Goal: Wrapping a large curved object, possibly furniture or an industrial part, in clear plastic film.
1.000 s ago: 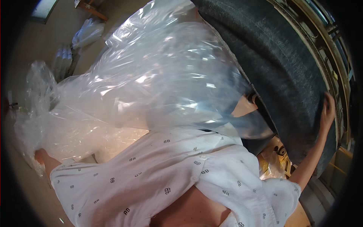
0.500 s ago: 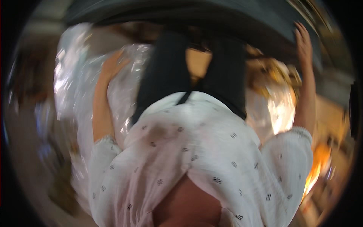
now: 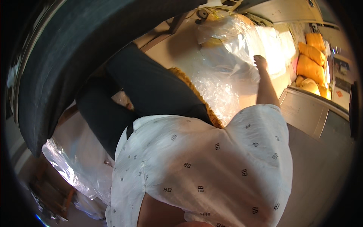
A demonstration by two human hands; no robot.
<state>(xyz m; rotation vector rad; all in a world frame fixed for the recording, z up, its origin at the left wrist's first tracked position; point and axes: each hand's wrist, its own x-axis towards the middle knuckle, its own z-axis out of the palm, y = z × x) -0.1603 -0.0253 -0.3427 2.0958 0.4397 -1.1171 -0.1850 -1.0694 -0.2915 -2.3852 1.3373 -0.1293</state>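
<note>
Our right hand point(image 3: 260, 61) reaches out at the end of a straight arm, its fingers closed on a fold of the large crinkled sheet of clear plastic film point(image 3: 227, 64), which lies heaped ahead and to the right over the pale floor; our left hand is out of sight behind the white patterned shirt point(image 3: 204, 166). We judge it best to gather a fuller handful before drawing, pulling low and steadily, since thin film held by a pinch may tear, and keeping it off the broad dark grey curved slab point(image 3: 75, 49) on our left.

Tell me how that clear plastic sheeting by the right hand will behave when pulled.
The clear plastic sheeting looks crumpled and billowy, so probably floppy and light. Its glossy glare suggests a slippery surface. The right hand touches its edge; thin film like this may stretch or tear if yanked.
</note>
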